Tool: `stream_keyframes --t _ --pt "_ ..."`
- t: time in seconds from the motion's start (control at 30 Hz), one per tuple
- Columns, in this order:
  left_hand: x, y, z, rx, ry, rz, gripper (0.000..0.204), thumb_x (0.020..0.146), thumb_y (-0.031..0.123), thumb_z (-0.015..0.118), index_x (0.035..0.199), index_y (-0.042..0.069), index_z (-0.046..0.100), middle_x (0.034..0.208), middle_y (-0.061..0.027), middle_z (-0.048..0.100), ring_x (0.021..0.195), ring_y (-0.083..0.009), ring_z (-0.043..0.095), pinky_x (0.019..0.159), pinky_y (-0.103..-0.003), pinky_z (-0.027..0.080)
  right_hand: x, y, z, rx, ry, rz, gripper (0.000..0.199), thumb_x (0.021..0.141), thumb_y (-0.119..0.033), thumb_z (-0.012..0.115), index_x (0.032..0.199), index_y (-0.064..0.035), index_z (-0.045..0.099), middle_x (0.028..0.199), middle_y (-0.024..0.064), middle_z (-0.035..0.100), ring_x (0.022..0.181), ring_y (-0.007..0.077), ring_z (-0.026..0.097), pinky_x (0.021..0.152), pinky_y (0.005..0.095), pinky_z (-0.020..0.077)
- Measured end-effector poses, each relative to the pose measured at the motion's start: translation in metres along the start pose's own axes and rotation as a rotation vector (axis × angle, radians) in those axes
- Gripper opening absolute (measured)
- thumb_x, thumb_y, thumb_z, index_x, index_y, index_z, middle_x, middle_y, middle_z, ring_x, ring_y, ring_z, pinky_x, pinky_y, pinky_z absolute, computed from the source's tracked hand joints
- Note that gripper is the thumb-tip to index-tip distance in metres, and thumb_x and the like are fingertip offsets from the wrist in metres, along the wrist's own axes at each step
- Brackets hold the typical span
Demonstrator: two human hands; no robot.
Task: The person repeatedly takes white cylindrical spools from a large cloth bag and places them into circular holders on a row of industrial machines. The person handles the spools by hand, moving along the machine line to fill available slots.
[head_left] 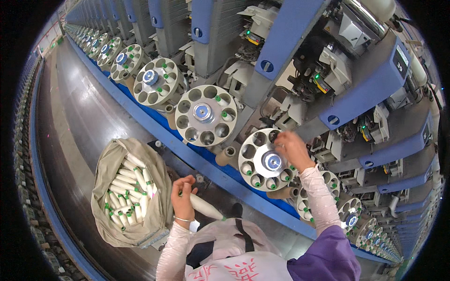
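My left hand point(183, 201) is closed round a white yarn bobbin point(206, 207), whose long body slants down to the right across my front. My right hand point(291, 149) is over the far right rim of a round bobbin magazine point(259, 162). Motion smears its fingers, so whether they hold anything is unclear. Several pockets on the near side of this magazine contain green-tipped bobbins point(256, 181); some at its far left look bare. A blue and silver knob point(272, 161) sits at its centre.
Left of my left hand stands a beige cloth sack point(105, 187) full of white bobbins point(133, 187). A blue rail point(197, 158) runs along the machine. Another magazine point(190, 110) is beside mine, with more in a row both ways. A brown tube point(225, 156) stands between them.
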State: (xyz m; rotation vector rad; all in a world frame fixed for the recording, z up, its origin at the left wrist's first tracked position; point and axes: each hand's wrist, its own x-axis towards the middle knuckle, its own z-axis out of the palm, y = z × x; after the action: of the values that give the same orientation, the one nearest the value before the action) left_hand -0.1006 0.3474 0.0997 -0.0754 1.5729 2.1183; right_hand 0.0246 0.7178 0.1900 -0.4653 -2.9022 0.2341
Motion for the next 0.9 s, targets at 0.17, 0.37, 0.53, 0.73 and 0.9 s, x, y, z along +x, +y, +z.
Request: stream_keyframes --t 0.17,0.37,0.53,0.73,0.9 --pt "0.02 0.025 -0.004 -0.385 -0.054 -0.188 0.032 0.103 0.042 0.055 0.11 0.012 0.056 0.089 -0.0035 0.065 0.102 -0.0207 0.067 0.086 -0.047 0.055 0.03 -0.136 0.009 0.938 -0.098 -0.053 0.024 0.098 -0.014 0.052 0.109 -0.002 0.069 0.114 0.0158 0.066 0.108 0.0318 0.061 0.096 0.0361 0.0475" --pt "0.092 0.05 -0.088 -0.821 0.21 0.018 0.034 0.102 0.048 0.053 0.099 0.015 0.051 0.076 -0.0029 0.058 0.074 -0.0175 0.059 0.09 -0.059 0.055 0.038 -0.186 0.052 0.81 -0.741 0.032 0.048 0.094 -0.04 0.066 0.126 -0.0048 0.059 0.09 0.0118 0.07 0.074 0.0144 0.066 0.064 0.0299 0.0523" --pt "0.125 0.053 -0.179 -0.74 0.354 0.062 0.046 0.091 -0.004 0.062 0.124 0.016 0.038 0.105 -0.0095 0.059 0.1 -0.028 0.062 0.099 -0.066 0.047 0.136 -0.076 0.068 1.822 -0.331 0.363 0.02 0.104 -0.029 0.054 0.1 -0.0106 0.062 0.073 -0.0044 0.051 0.058 0.0063 0.039 0.054 0.0238 0.0341" --pt "0.143 -0.02 -0.043 -0.799 -0.262 -0.516 0.017 0.097 0.018 0.06 0.106 0.004 0.061 0.098 -0.0174 0.065 0.087 -0.0309 0.065 0.08 -0.046 0.058 0.236 -0.108 0.142 0.448 0.049 -0.317 0.016 0.087 -0.022 0.071 0.093 -0.0074 0.069 0.093 0.0064 0.059 0.091 0.0262 0.056 0.081 0.0396 0.0447" --pt "0.167 -0.036 0.091 -1.277 -0.22 -1.101 0.04 0.101 0.017 0.058 0.127 -0.009 0.042 0.114 -0.0231 0.056 0.096 -0.0346 0.062 0.082 -0.042 0.06 0.246 -0.098 0.122 0.564 0.116 -0.314 0.034 0.08 -0.015 0.076 0.111 -0.0062 0.066 0.11 0.011 0.061 0.11 0.0342 0.055 0.094 0.0449 0.0443"
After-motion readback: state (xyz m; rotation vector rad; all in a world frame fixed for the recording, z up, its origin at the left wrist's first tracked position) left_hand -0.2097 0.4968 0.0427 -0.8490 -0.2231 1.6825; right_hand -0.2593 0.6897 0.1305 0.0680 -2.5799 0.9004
